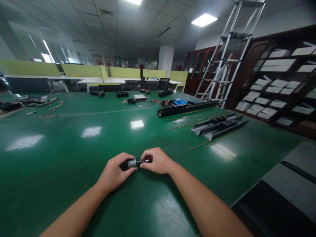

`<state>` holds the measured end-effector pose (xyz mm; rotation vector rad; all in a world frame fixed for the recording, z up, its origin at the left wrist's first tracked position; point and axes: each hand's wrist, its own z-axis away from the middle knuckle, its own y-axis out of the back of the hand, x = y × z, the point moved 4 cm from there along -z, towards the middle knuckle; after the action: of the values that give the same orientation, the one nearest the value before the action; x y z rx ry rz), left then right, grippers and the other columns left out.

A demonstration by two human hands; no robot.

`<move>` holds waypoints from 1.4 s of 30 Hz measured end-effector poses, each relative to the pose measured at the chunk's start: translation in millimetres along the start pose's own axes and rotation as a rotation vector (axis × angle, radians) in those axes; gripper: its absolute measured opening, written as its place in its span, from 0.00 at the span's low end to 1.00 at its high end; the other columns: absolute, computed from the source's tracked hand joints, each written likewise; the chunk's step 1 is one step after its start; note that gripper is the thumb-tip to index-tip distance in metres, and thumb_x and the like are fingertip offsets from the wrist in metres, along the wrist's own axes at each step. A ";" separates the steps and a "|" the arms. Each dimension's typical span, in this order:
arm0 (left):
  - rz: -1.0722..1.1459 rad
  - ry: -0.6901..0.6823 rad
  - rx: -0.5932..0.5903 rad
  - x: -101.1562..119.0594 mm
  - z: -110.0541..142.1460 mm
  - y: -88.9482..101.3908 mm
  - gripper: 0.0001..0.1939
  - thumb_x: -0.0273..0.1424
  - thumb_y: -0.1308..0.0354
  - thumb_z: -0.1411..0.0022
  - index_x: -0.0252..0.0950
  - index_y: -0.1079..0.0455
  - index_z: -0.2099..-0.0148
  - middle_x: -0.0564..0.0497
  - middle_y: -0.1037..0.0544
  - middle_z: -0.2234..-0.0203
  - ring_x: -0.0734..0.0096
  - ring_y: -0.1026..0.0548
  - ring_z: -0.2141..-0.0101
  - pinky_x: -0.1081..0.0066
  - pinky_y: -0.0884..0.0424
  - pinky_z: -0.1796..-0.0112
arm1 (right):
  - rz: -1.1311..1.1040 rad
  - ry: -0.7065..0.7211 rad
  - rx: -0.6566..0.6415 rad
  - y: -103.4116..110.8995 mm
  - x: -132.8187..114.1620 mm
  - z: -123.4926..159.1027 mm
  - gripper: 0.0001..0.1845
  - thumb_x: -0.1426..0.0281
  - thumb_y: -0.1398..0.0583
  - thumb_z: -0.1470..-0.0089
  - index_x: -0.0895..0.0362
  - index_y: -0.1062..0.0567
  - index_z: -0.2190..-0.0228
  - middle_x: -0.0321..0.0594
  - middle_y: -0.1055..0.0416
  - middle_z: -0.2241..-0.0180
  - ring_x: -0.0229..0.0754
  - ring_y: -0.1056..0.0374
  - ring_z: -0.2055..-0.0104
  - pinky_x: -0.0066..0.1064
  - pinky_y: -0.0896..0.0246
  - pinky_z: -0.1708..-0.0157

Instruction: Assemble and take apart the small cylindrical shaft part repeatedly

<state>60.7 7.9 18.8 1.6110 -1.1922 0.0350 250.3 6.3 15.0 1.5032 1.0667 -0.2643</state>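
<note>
My left hand (117, 172) is closed around a small silver-and-black cylinder (132, 163), thumb and fingers on opposite sides of it. From the cylinder's right end a thin dark rod (142, 161) runs toward my right hand (158, 161). The fingers of that hand are curled and pinch the rod near its right end. Whether the rod is fixed in the cylinder or only meets it, I cannot tell. Both hands are low over the green tabletop (103, 144), close to each other.
Metal channels (217, 126) and thin brass-coloured rods (182, 126) lie to the right. Behind them is a long black channel (187, 108) with a blue item (181, 101). A white box (140, 97) and a cord (53, 108) lie farther back. A ladder frame (227, 62) stands beyond.
</note>
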 end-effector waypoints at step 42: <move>-0.007 0.026 0.053 -4.0 0.3 2.2 0.13 0.35 0.36 0.43 0.41 0.29 0.55 0.53 0.25 0.62 0.68 0.27 0.61 0.69 0.31 0.59 | 0.023 -0.019 0.032 10.5 4.4 3.4 0.07 0.68 0.35 0.52 0.58 0.22 0.69 0.35 0.27 0.75 0.35 0.33 0.74 0.25 0.42 0.73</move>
<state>57.1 10.6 18.0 1.6559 -1.1744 0.0838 261.7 6.8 18.0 1.5378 1.0335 -0.2796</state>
